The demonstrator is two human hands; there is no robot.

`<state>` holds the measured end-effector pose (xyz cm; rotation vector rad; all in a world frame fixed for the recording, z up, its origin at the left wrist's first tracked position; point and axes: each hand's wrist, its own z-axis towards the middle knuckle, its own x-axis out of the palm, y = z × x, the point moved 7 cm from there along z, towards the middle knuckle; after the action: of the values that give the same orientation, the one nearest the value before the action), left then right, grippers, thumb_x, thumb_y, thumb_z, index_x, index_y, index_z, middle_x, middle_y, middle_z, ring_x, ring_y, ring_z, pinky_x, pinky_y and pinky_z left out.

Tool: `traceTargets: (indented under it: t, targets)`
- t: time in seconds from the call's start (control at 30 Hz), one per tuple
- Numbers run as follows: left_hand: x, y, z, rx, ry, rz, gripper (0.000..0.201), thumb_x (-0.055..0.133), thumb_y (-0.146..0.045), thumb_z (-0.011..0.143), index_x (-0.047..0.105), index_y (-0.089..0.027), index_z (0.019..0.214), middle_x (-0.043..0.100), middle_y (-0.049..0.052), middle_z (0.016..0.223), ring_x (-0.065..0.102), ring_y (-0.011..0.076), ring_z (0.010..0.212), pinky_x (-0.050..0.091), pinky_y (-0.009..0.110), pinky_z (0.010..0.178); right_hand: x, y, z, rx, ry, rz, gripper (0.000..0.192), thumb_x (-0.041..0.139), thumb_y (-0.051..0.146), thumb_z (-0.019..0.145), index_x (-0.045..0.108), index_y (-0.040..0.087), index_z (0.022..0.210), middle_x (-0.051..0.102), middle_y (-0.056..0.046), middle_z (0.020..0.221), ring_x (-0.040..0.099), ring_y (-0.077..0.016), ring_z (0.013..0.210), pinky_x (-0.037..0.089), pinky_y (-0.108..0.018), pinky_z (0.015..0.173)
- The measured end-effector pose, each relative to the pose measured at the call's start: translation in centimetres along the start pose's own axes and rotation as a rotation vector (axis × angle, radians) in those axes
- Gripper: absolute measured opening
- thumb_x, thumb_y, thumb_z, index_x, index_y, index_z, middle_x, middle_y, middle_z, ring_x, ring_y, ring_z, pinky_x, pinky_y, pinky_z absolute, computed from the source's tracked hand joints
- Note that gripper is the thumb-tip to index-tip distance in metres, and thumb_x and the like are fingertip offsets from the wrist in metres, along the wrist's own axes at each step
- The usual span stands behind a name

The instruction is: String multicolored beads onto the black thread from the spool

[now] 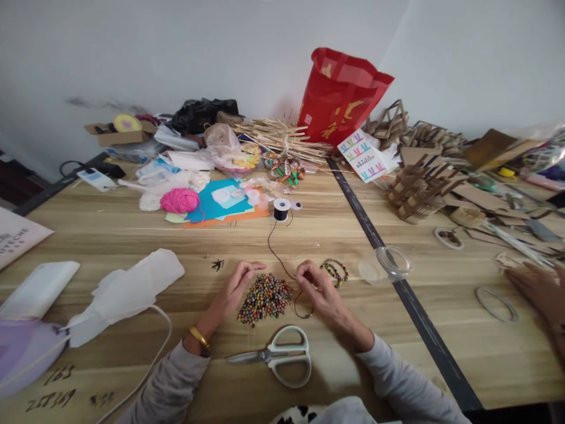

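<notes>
A heap of small multicoloured beads (265, 299) lies on the wooden table between my two hands. At the heap's upper left edge rests my left hand (233, 287), its fingers stretched towards the right with nothing visible in them. My right hand (318, 288) is closed in a pinch on a thin black cord (277, 255), which runs up to a white spool (281, 210) of black cord. The cord's loose end curls below that hand. Close to its right lies a beaded bracelet (339, 272). Scissors (289, 356) with white handles lie below the beads, blades pointing left.
Small black pieces (218, 265) lie left of my left hand. Clear plastic containers (392, 262) stand to the right, near the dark table strip (424, 318). Pink yarn (180, 201), a red bag (339, 97) and woven baskets (412, 194) are further back. Another person's hand (536, 288) is at far right.
</notes>
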<state>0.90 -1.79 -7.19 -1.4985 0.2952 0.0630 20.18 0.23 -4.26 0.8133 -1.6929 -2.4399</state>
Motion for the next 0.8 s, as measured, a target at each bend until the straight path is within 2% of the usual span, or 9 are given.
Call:
traceTargets:
  t: [0.07,0.17,0.23,0.3,0.37,0.47,0.63,0.8]
  targets:
    - [-0.4,-0.2,-0.1,0.014,-0.02,0.001,0.023,0.035,-0.04,0.094,0.049,-0.021,0.092,0.06,0.007,0.122,0.047,0.0219,0.122,0.028,0.041,0.109,-0.8,0.2,0.1,0.06,0.079,0.061,0.02,0.046,0.032,0.093,0.049,0.016,0.081,0.043,0.002,0.068,0.04,-0.0097,0.059,0.034,-0.02,0.052]
    - [-0.9,-0.5,-0.2,0.021,-0.058,0.01,0.025,0.034,-0.038,0.095,0.052,-0.02,0.098,0.06,0.007,0.12,0.048,0.0221,0.119,0.029,0.042,0.107,-0.1,1.4,-0.5,0.062,0.35,0.065,0.018,0.05,0.03,0.091,0.052,0.016,0.081,0.048,0.002,0.068,0.042,-0.0088,0.057,0.033,-0.019,0.05]
    - [-1.0,-0.5,-0.3,0.013,-0.075,0.009,0.027,0.034,-0.037,0.096,0.053,-0.019,0.101,0.06,0.008,0.119,0.049,0.0221,0.117,0.03,0.041,0.106,1.4,2.5,-1.4,-0.009,0.535,-0.002,0.013,0.051,0.025,0.091,0.055,0.017,0.082,0.054,0.0,0.071,0.048,-0.0097,0.06,0.037,-0.019,0.052]
    - [-1.1,-0.4,-0.3,0.008,-0.08,-0.025,0.028,0.035,-0.038,0.095,0.054,-0.017,0.1,0.061,0.009,0.115,0.051,0.0224,0.115,0.032,0.041,0.105,3.0,3.8,-2.4,-0.141,0.657,-0.094,0.009,0.051,0.019,0.09,0.057,0.017,0.083,0.059,-0.002,0.078,0.055,-0.0122,0.069,0.043,-0.021,0.061]
    - [-1.1,-0.3,-0.3,0.001,-0.079,-0.078,0.027,0.036,-0.039,0.095,0.053,-0.017,0.097,0.063,0.009,0.111,0.052,0.0226,0.113,0.034,0.041,0.104,4.4,4.6,-3.3,-0.268,0.691,-0.177,0.009,0.051,0.017,0.089,0.058,0.018,0.083,0.061,-0.003,0.08,0.058,-0.0138,0.074,0.044,-0.022,0.064]
    - [-1.1,-0.2,-0.3,-0.017,-0.081,-0.159,0.025,0.039,-0.038,0.095,0.052,-0.017,0.093,0.065,0.009,0.106,0.056,0.0221,0.108,0.038,0.04,0.1,5.6,5.0,-4.0,-0.361,0.66,-0.295,0.008,0.053,0.016,0.086,0.059,0.02,0.081,0.061,-0.002,0.078,0.057,-0.0138,0.069,0.041,-0.022,0.057]
    - [-1.3,-0.8,0.2,-0.023,-0.096,-0.261,0.028,0.046,-0.043,0.091,0.052,-0.016,0.087,0.067,0.009,0.097,0.062,0.0224,0.095,0.046,0.038,0.09,6.4,5.1,-4.6,-0.408,0.675,-0.349,0.007,0.055,0.015,0.084,0.058,0.02,0.08,0.063,-0.001,0.087,0.057,-0.0118,0.064,0.04,-0.022,0.053]
    - [-0.8,-0.9,0.5,-0.018,-0.048,-0.274,0.028,0.045,-0.041,0.092,0.053,-0.015,0.089,0.067,0.009,0.098,0.064,0.0213,0.093,0.047,0.038,0.089,6.9,5.2,-5.1,-0.41,0.721,-0.289,0.008,0.056,0.012,0.08,0.058,0.019,0.08,0.061,-0.002,0.087,0.059,-0.0126,0.071,0.045,-0.021,0.061]
